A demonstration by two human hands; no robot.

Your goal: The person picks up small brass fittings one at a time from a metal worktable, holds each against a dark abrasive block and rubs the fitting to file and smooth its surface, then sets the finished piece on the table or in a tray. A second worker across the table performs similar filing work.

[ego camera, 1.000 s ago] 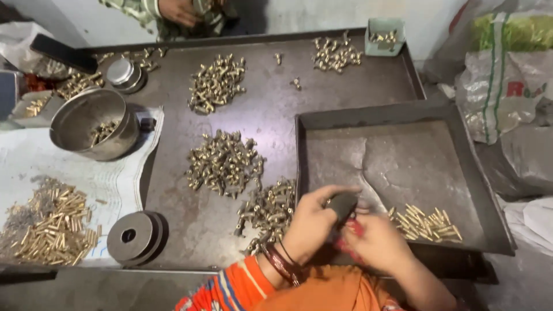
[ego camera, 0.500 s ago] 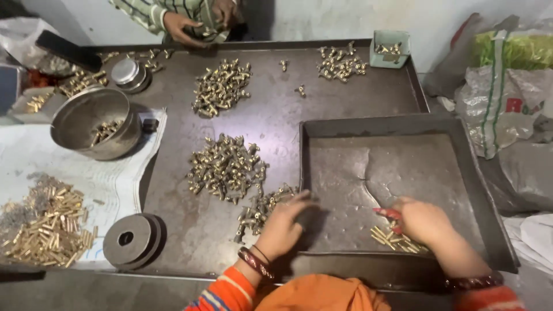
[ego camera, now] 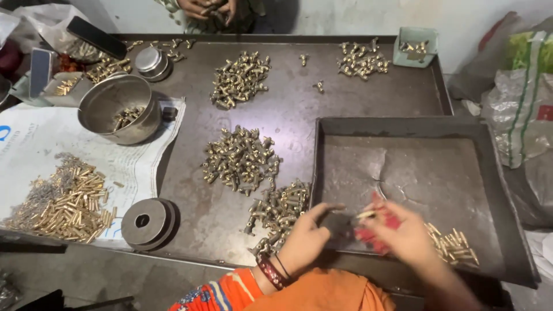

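Our hands meet low over the near edge of the shallow dark tray (ego camera: 403, 129): the left hand (ego camera: 305, 239), bangles at the wrist, reaches in with fingers loosely spread and nothing gripped that we can see, while the right hand (ego camera: 403, 236) pinches a small brass piece (ego camera: 365, 215) at its fingertips, with something red against the palm that is too blurred to make out. Just right of the right hand a small row of brass pins (ego camera: 452, 245) lies in the tray's near corner, and we judge they sit there to be kept apart from the loose stock. Just left of the left hand, outside the tray, a heap of brass fittings (ego camera: 279, 210) lies within easy reach on the bench (ego camera: 288, 124), with a second heap (ego camera: 241, 156) beyond it and a third (ego camera: 239, 79) farther off. Far to the left a flat metal disc with a hole (ego camera: 145, 222) rests at the bench edge, beside a pile of brass tubes (ego camera: 69, 201) spread on white paper, and a steel bowl (ego camera: 115, 106) holds a few pieces. Across the bench another person's hands (ego camera: 207, 8) work at the far edge; a small green box (ego camera: 415, 46) stands at the far right corner beside another heap (ego camera: 360, 57).
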